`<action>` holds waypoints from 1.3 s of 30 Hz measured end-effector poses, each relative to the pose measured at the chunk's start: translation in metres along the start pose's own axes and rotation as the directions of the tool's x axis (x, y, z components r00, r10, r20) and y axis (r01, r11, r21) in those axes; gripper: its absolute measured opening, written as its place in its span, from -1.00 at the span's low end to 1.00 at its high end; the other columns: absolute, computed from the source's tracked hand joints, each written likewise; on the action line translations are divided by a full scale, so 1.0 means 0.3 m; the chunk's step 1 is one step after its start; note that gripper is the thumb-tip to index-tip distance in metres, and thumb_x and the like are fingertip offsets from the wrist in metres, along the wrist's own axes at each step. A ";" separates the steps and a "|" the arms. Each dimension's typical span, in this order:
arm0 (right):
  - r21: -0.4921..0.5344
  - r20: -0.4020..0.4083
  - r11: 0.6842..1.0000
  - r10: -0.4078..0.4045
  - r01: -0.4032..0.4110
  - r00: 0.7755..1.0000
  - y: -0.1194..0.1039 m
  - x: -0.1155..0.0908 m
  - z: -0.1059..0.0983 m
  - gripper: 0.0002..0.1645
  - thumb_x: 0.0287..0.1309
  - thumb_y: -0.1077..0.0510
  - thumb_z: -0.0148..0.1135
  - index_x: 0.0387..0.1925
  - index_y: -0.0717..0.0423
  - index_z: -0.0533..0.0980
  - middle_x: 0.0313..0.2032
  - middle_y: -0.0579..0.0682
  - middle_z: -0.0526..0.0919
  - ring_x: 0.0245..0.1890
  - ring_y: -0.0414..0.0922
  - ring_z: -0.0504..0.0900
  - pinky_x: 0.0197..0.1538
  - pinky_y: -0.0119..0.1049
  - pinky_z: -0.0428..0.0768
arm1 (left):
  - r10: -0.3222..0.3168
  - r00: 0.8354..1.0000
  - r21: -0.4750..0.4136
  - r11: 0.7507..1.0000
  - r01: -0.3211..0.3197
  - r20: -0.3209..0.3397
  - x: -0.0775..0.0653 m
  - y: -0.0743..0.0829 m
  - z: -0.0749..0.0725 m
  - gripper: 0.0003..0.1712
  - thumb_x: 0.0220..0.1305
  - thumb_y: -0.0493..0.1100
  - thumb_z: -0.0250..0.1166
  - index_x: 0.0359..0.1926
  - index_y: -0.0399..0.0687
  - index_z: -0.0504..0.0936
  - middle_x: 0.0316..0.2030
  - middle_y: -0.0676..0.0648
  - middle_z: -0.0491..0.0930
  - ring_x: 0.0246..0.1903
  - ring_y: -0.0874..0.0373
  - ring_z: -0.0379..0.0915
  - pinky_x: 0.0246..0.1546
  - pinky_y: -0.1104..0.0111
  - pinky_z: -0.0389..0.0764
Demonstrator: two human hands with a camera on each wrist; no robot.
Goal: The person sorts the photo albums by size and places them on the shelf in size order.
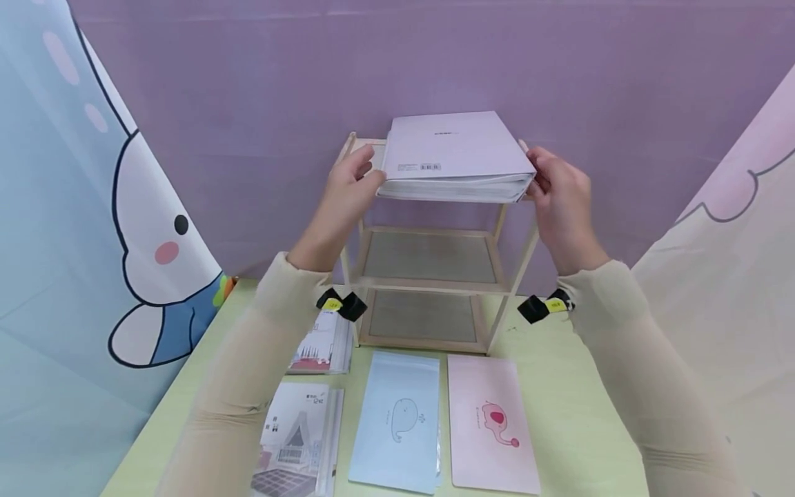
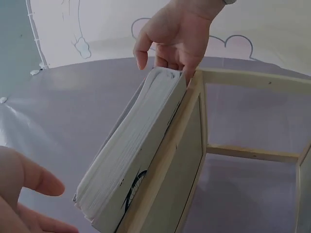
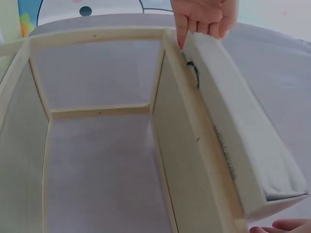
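A thick white hardcover book lies flat on the top tier of a wooden shelf. Its page edges face me, and a barcode shows on the upper cover. My left hand is at the left front corner; the left wrist view shows that hand's fingers spread, with a gap to the book. At the opposite corner is my right hand, its bent fingers right at the edge. Part of a wheel drawing appears on the lower cover in the left wrist view.
The shelf's two lower tiers hold nothing visible. In front lie a blue whale-print notebook and a pink elephant-print notebook. Two stacks of books, the front stack and rear stack, are partly behind my left arm. A purple cloth hangs behind.
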State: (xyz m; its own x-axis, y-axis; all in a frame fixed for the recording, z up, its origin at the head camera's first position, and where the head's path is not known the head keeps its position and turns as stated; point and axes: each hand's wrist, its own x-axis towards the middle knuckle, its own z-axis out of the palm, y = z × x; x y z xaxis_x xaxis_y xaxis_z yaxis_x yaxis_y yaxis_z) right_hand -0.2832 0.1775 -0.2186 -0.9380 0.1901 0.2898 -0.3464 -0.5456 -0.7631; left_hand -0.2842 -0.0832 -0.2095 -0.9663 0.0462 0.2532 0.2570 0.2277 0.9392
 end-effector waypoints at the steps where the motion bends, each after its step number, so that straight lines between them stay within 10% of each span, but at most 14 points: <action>1: 0.003 0.001 1.000 0.000 0.000 1.000 -0.004 -0.012 -0.006 -0.57 0.22 0.37 0.02 0.11 0.49 0.40 -0.04 0.23 0.56 0.01 -0.02 0.51 -0.10 -0.47 0.57 | 0.018 1.000 -0.016 1.000 -0.018 -0.016 -0.011 -0.007 -0.001 -0.34 0.28 -0.26 0.05 0.39 -0.22 0.16 0.39 -0.08 0.16 0.35 0.12 0.08 0.30 0.38 0.19; 8: -0.034 0.057 0.999 0.013 -0.011 0.998 -0.012 -0.098 -0.052 -0.44 0.22 0.40 -0.01 0.26 0.46 0.23 0.28 0.26 0.28 0.28 0.00 0.31 0.19 -0.39 0.40 | 0.104 0.993 -0.072 0.992 -0.107 -0.050 -0.088 -0.054 -0.014 -0.37 0.28 -0.28 0.06 0.38 -0.20 0.19 0.36 -0.04 0.22 0.31 0.16 0.14 0.27 0.38 0.24; 26: 0.033 0.115 0.999 -0.004 0.000 0.993 0.123 -0.262 -0.267 -0.69 0.27 0.40 -0.03 -0.02 0.39 0.52 0.00 0.14 0.58 0.13 -0.01 0.48 0.16 -0.28 0.44 | 0.203 0.977 -0.033 0.978 -0.205 -0.058 -0.243 -0.200 -0.024 -0.34 0.29 -0.34 0.08 0.39 -0.25 0.14 0.37 -0.08 0.20 0.33 0.22 0.10 0.31 0.44 0.13; 39: -0.206 0.220 0.978 0.075 -0.028 0.973 0.260 -0.384 -0.449 -0.67 0.35 0.37 -0.11 0.02 0.34 0.51 -0.03 -0.01 0.64 0.04 -0.15 0.56 0.07 -0.31 0.53 | 0.169 0.985 -0.062 0.984 -0.170 -0.022 -0.294 -0.307 -0.032 -0.37 0.33 -0.33 0.06 0.39 -0.23 0.14 0.36 -0.09 0.22 0.33 0.08 0.13 0.34 0.31 0.14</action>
State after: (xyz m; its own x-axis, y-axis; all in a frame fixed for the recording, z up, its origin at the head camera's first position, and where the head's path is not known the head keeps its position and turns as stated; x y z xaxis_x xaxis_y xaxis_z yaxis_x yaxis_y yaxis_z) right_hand -0.2039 0.2232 -0.3892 -0.9354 -0.0350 0.3519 -0.3148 -0.3709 -0.8737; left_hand -0.2226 -0.1176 -0.3162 -0.9086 0.0622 0.4130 0.4175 0.1559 0.8952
